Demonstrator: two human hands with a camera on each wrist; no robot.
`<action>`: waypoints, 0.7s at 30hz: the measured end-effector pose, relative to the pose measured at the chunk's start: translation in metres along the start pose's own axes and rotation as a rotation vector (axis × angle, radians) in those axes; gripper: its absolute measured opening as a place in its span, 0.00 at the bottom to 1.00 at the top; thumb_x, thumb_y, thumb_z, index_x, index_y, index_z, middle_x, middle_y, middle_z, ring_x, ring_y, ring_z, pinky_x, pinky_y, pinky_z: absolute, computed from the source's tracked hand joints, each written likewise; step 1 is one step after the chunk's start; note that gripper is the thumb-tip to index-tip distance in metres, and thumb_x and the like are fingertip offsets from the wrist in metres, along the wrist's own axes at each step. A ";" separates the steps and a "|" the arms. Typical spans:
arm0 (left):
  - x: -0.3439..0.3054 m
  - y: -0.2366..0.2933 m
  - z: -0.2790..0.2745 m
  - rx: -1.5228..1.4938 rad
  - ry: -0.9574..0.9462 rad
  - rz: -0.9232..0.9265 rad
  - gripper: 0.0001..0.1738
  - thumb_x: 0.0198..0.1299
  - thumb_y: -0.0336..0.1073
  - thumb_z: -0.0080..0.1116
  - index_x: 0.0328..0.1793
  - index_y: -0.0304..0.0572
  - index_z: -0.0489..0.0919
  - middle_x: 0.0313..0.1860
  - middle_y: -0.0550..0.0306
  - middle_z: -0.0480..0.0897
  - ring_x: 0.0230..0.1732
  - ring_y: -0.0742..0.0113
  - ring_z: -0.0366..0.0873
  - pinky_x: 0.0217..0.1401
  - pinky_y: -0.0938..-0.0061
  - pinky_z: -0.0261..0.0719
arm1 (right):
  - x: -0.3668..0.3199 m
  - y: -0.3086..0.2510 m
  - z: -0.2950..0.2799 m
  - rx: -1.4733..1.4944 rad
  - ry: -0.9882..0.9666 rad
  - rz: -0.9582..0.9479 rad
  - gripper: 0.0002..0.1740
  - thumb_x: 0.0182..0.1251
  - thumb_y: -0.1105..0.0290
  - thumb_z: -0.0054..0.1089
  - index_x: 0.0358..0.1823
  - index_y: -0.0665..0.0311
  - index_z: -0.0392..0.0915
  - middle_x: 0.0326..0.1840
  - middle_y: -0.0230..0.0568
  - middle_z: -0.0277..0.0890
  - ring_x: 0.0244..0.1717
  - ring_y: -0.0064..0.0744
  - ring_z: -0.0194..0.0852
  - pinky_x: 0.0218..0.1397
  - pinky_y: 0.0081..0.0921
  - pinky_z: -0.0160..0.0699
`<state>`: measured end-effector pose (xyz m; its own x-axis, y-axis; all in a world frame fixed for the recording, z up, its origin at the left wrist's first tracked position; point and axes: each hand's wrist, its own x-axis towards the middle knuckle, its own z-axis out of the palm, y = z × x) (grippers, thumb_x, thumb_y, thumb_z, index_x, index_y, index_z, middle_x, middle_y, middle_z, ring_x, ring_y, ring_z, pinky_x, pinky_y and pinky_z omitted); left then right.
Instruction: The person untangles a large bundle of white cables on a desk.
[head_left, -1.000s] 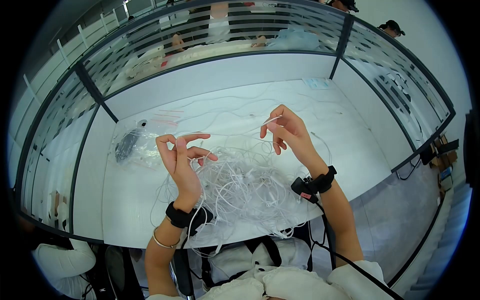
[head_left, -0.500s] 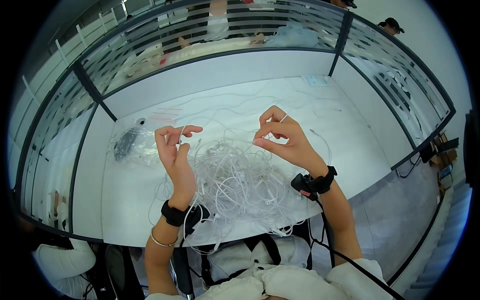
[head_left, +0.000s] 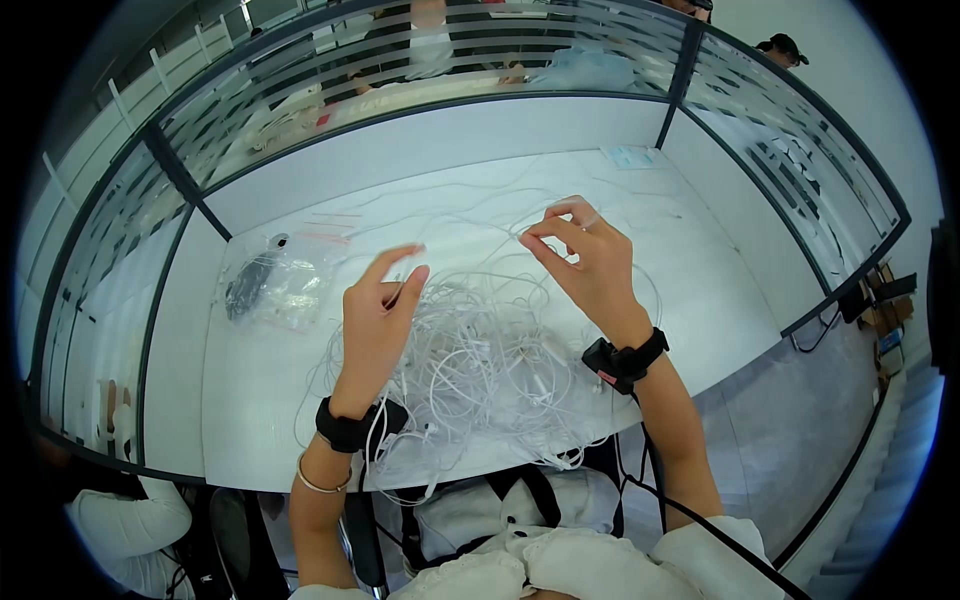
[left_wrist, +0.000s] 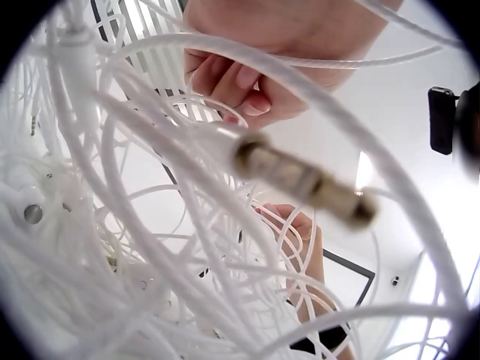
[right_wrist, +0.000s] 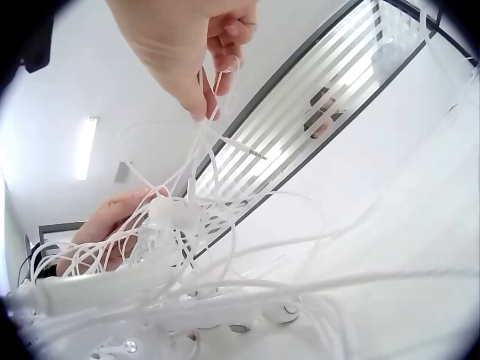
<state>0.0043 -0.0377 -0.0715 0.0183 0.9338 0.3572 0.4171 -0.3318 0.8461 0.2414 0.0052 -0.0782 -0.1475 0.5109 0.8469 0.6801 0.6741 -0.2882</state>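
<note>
A tangled heap of white earphone cables [head_left: 490, 365] lies at the front of the white desk. Beyond the heap, my right hand [head_left: 590, 255] pinches a white cable between thumb and index finger. Strands hang from that pinch in the right wrist view, with an audio plug [right_wrist: 255, 154] beside them. Over the heap's left side is my left hand [head_left: 378, 305], thumb and index finger stretched out with a gap between, the other fingers curled in. I cannot tell whether a cable runs inside those curled fingers. Close before the left wrist camera hangs another plug [left_wrist: 307, 180].
A clear plastic bag [head_left: 290, 280] with something dark inside lies at the desk's left. Long single cables stretch across the back of the desk [head_left: 450, 190]. A low partition [head_left: 450, 140] with striped glass encloses the far side. Another person [head_left: 430, 45] sits beyond it.
My left hand has turned and shifted right, spreading thumb and index finger. The right hand, with thumb and fingertip apart at first, has closed on a cable and moved slightly right and away.
</note>
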 end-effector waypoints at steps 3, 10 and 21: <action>0.003 -0.012 0.002 -0.074 0.071 0.049 0.11 0.69 0.35 0.50 0.53 0.37 0.72 0.12 0.70 0.64 0.14 0.85 0.54 0.17 0.82 0.48 | 0.001 -0.001 -0.001 0.000 -0.010 0.044 0.06 0.54 0.68 0.69 0.27 0.57 0.80 0.32 0.26 0.75 0.21 0.24 0.69 0.23 0.20 0.66; 0.012 -0.013 -0.016 -0.618 0.387 0.097 0.09 0.72 0.39 0.42 0.44 0.43 0.69 0.27 0.58 0.73 0.20 0.74 0.69 0.20 0.81 0.60 | 0.004 -0.006 -0.006 0.039 -0.059 0.151 0.01 0.57 0.71 0.64 0.31 0.56 0.81 0.24 0.27 0.73 0.19 0.25 0.67 0.21 0.20 0.63; 0.018 -0.028 -0.033 -0.872 0.403 -0.062 0.14 0.68 0.41 0.44 0.30 0.49 0.59 0.21 0.67 0.58 0.16 0.80 0.49 0.17 0.83 0.47 | 0.004 -0.010 -0.004 0.055 -0.052 0.143 0.12 0.63 0.76 0.54 0.45 0.52 0.79 0.21 0.31 0.68 0.17 0.26 0.65 0.21 0.23 0.62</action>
<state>-0.0366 -0.0164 -0.0757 -0.3625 0.8910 0.2735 -0.4188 -0.4179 0.8062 0.2368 -0.0011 -0.0705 -0.0904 0.6297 0.7716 0.6566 0.6202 -0.4292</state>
